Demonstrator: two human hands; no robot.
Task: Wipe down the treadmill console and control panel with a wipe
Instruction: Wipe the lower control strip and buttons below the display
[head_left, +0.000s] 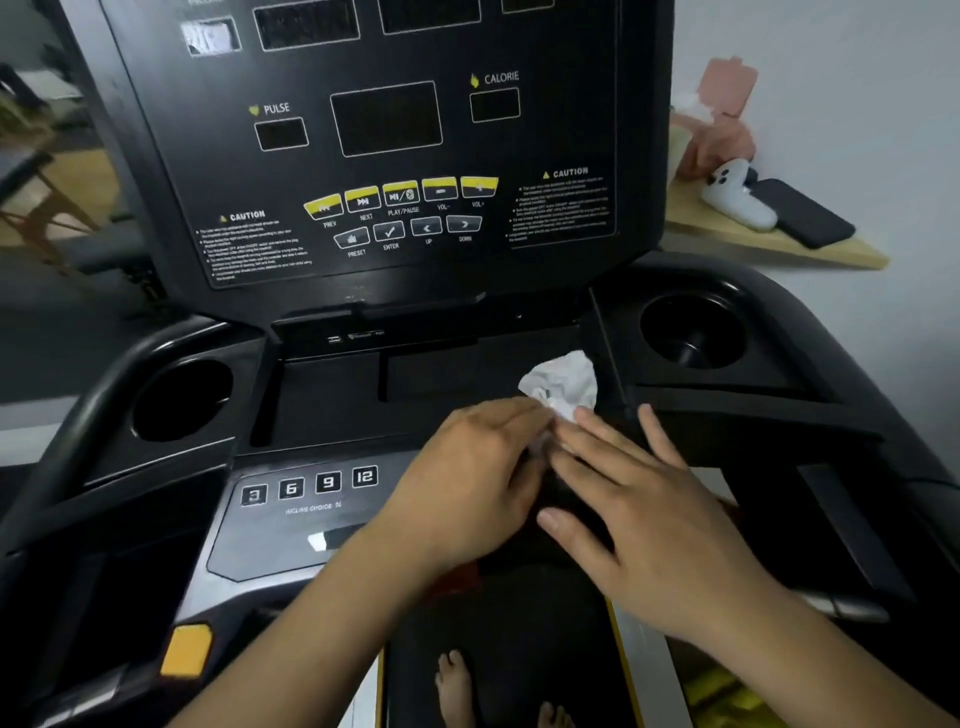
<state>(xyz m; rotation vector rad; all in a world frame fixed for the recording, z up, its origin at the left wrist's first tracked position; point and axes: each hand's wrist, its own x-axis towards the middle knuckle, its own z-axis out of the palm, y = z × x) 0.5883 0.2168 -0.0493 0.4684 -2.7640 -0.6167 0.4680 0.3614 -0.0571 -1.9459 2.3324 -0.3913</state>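
A crumpled white wipe (563, 382) sticks up over the middle tray of the black treadmill console (395, 156). My left hand (467, 478) and my right hand (628, 499) meet just below it, fingertips pinching its lower edge from both sides. Both hands hover above the lower control panel (291, 514), whose incline buttons 3, 6, 9, 12 show to the left. The upright panel with yellow buttons stands behind.
Cup holders sit at left (182, 400) and right (691, 332). A wooden shelf (810, 249) at the right holds a pink wipe pack (717, 119), a white controller and a dark phone. A yellow key (184, 649) is at lower left. Bare feet stand on the belt below.
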